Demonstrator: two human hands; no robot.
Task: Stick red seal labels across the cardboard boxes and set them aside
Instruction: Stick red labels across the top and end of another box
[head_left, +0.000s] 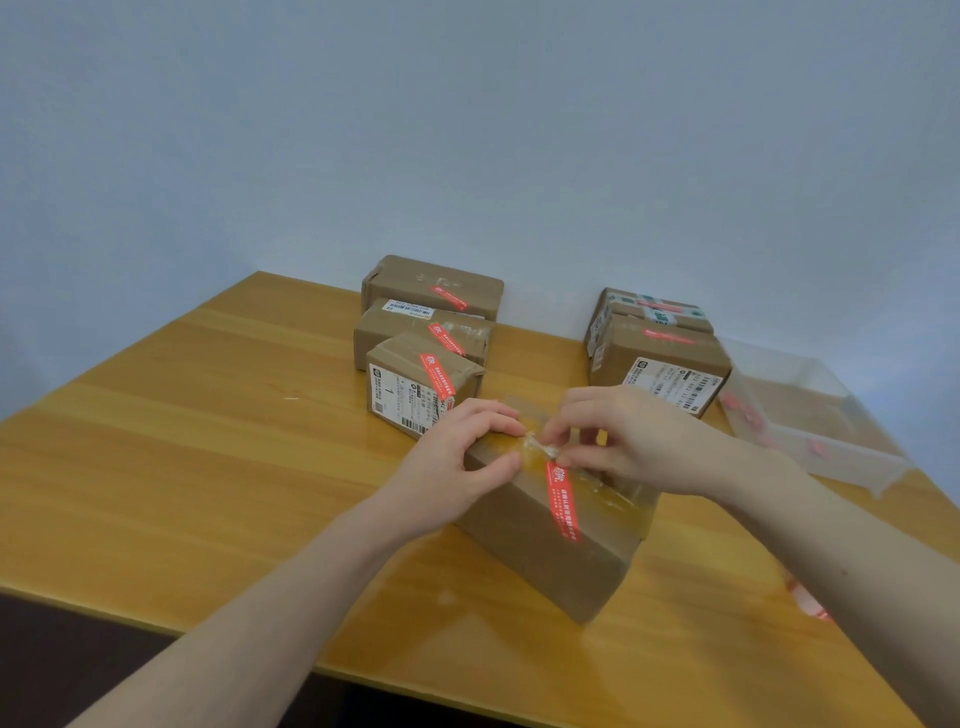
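Against a pale wall, on the wooden bench (208, 467), we pinch the upper end of a red seal label (562, 501) between right hand (639, 441) fingers (563, 460), left hand (462, 457) fingers curled onto the cardboard box (545, 540) beside it.

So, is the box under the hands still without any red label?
No: a red seal label already runs down the near box, below where both hands' fingers work at its top.

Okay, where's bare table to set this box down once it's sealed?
Left of the three stacked-back boxes, the table is bare out to its left edge. A narrower gap lies between them and the right boxes. The right side is crowded by the clear tray.
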